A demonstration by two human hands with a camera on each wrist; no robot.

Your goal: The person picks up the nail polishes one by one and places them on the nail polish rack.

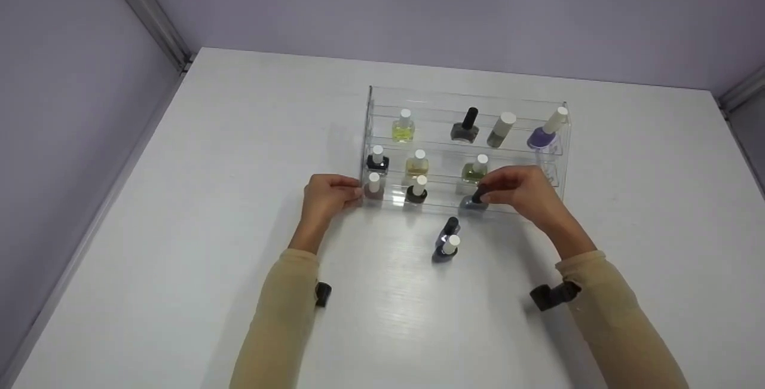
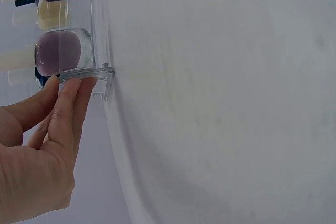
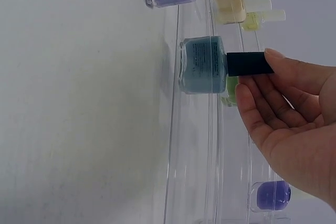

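Clear acrylic rack [image 1: 382, 102], frame centre: we're bracing it with left hand [image 1: 326, 198] fingers flat, right hand [image 1: 520, 190] probably pinching blue bottle [image 3: 202, 65] cap.

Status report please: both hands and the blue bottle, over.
Left hand steadies clear rack at its front left corner. Right hand pinches black cap of blue bottle, on front tier. Nothing blocking.

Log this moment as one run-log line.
left hand: steadies acrylic rack corner | right hand: pinches black cap of blue polish bottle at front tier | two bottles on table
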